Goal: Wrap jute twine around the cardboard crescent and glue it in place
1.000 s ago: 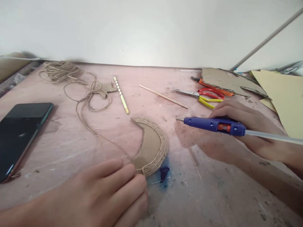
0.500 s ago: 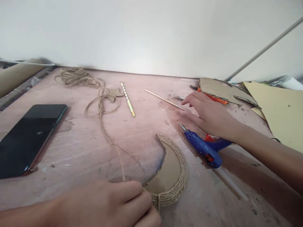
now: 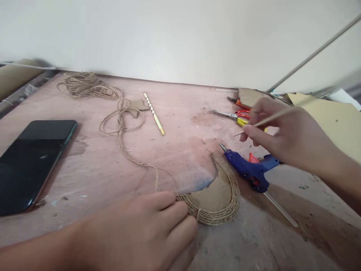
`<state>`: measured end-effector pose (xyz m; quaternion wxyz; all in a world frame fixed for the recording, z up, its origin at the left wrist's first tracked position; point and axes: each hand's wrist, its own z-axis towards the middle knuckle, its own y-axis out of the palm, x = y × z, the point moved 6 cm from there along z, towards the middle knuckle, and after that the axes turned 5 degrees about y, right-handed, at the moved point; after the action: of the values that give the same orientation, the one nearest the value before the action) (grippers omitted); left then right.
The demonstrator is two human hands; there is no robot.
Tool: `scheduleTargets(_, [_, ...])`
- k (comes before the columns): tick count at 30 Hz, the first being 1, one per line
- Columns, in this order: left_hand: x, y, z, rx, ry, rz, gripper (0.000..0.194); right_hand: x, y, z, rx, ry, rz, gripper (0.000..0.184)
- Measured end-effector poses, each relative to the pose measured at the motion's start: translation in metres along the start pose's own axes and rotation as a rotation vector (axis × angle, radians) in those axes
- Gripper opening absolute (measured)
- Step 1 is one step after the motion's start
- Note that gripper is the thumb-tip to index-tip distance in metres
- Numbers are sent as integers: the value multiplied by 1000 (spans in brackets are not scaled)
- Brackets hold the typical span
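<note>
My left hand (image 3: 146, 229) rests low at the front, fingers pressed together on the near tip of a cardboard crescent (image 3: 214, 197) wrapped along its outer edge with jute twine. A strand of twine (image 3: 126, 150) runs from under those fingers back to a loose coil (image 3: 84, 84). My right hand (image 3: 284, 133) is raised over the table at the right, pinching a thin wooden stick (image 3: 270, 118). Just below it a blue hot glue gun (image 3: 251, 169) lies on the table, nozzle touching the crescent's far tip.
A black phone (image 3: 31, 160) lies at the left. A striped pencil (image 3: 154, 113) and a small cardboard star (image 3: 138, 105) sit mid-table. Red and yellow-handled pliers (image 3: 237, 114), cardboard scraps (image 3: 248, 96) and a yellow sheet (image 3: 335, 120) crowd the back right by the wall.
My right hand laid the glue gun down on the table, reached to the wooden stick and has lifted it. The crescent has turned under my left hand.
</note>
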<state>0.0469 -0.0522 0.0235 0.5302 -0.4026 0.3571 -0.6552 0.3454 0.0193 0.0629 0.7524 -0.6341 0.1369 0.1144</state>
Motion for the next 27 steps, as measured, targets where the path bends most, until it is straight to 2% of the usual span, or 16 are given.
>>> scheduleTargets(1, [-2,-1,2,1,6,-9,31,1,-4,-17,125,-74,67,16])
scheduleTargets(2, [-3,-1,4,3,2,-13,33,4,-1,-33,168,-114,89,18])
scheduleTargets(4, [-5,-3,6,11,-15,-21,37,13,11,-58,162,-152,105,24])
scheduleTargets(6, [-5,-4,6,17,-20,-35,40,25,22,-71,128,-122,122,28])
scheduleTargets(8, [-5,-4,5,2,-17,-48,35,38,30,-72,101,-78,134,29])
scheduleTargets(11, [-10,-4,3,-6,-10,-22,18,55,31,-55,98,-38,134,28])
scheduleTargets(14, [-22,-8,2,107,-54,32,15,62,20,-36,197,-48,169,20])
scheduleTargets(16, [-34,-9,1,180,-131,38,13,54,8,-32,318,-78,246,16])
scheduleTargets(18, [-43,-6,0,193,-206,27,6,34,-3,-40,416,-116,363,22])
scheduleTargets(19, [-45,-5,-1,187,-231,23,4,20,-5,-46,425,-132,431,29])
scheduleTargets(20, [-48,-2,-1,169,-250,16,3,4,-3,-52,356,-143,522,38])
scheduleTargets(22, [-50,1,-2,145,-277,-6,6,-29,21,-61,-56,-74,898,45])
scheduleTargets(24, [-51,2,-1,144,-291,-48,10,-53,32,-72,-180,-39,1082,38])
scheduleTargets(27, [-53,1,1,141,-297,-97,16,-75,46,-79,-295,-137,1102,34])
